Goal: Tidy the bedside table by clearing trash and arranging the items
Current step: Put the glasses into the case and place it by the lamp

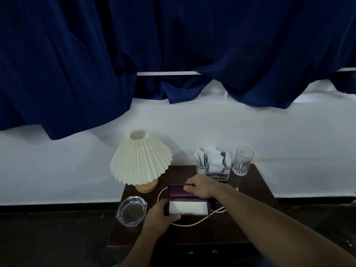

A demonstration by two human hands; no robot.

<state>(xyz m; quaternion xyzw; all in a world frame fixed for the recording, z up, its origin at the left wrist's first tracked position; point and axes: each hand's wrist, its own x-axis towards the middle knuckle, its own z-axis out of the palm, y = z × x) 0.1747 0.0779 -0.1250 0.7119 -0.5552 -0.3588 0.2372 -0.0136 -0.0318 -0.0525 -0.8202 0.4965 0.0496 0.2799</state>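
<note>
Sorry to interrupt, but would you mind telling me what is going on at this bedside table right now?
A person is handling an open purple case in the middle of the bedside table. The left hand holds the left end of its white-lined base, while the right hand grips the raised lid. A white cord curves past the case. A pleated lamp and a glass ashtray stand to the left, a napkin holder and a drinking glass at the back right.

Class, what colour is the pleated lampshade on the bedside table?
The lampshade is cream, best seen in the head view.
</note>
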